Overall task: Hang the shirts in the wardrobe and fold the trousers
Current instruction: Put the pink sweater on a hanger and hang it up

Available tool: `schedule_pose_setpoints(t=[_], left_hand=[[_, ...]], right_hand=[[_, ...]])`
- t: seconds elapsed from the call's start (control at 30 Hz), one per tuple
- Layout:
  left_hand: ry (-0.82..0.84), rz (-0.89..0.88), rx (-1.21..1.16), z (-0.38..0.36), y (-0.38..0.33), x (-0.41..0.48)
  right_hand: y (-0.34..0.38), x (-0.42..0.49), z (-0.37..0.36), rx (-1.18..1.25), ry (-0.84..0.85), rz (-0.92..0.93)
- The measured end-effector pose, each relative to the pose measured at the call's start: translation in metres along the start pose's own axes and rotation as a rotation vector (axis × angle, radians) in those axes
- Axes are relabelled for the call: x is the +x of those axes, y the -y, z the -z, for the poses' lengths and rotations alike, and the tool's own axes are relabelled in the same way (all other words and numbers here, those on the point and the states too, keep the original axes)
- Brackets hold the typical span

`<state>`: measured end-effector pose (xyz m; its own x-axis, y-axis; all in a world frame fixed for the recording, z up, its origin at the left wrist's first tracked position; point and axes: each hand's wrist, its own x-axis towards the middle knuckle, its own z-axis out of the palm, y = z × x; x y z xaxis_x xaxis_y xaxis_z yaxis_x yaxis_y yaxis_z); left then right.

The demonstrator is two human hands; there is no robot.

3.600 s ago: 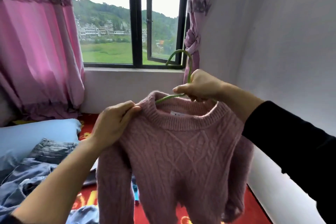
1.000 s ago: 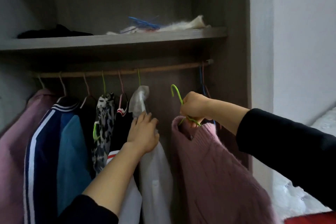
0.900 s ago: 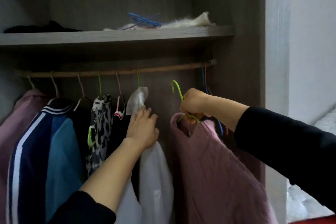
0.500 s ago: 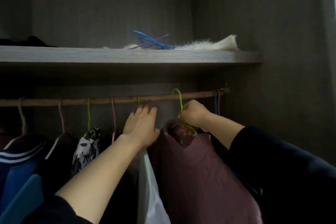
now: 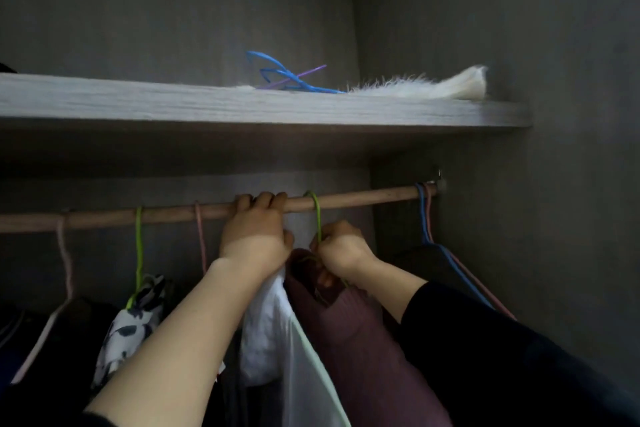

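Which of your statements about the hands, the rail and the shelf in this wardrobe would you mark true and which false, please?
1. The hook of the green hanger sits over the wooden rail. True.
2. The left hand hangs free below the rail. False: its fingers are curled over the rail, just left of the green hook.
3. The right hand grips the green hanger at the neck of the pink sweater. True.
4. The shelf above the rail holds folded trousers. False: blue hangers and a white furry item lie on it.
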<state>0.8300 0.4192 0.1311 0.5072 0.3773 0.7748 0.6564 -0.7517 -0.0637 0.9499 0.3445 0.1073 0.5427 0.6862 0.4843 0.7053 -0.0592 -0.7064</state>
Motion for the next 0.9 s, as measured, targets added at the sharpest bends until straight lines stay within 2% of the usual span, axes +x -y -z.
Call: schedule_pose_setpoints(t=[0.13, 0.2, 0.33, 0.47, 0.6, 0.9], left_hand=[[-0.032, 0.024, -0.011, -0.003, -0.007, -0.001], [-0.050, 0.036, -0.032, -0.004, -0.009, -0.001], [-0.069, 0.060, -0.034, -0.005, -0.012, 0.000], [-0.083, 0.078, -0.034, -0.008, -0.015, 0.000], [-0.095, 0.078, -0.045, -0.011, -0.015, -0.001], [-0.112, 0.069, -0.067, -0.013, -0.013, -0.002]], right_hand=[[-0.009, -0.005, 0.008, -0.018, 0.071, 0.055], [-0.014, -0.006, 0.015, -0.164, 0.059, 0.130], [-0.026, -0.007, 0.043, -0.461, -0.086, 0.178], [-0.040, -0.016, 0.084, -0.867, -0.222, 0.140], [-0.058, -0.018, 0.098, -1.155, -0.205, 0.002], [-0.061, -0.014, 0.101, -1.336, -0.160, -0.019]])
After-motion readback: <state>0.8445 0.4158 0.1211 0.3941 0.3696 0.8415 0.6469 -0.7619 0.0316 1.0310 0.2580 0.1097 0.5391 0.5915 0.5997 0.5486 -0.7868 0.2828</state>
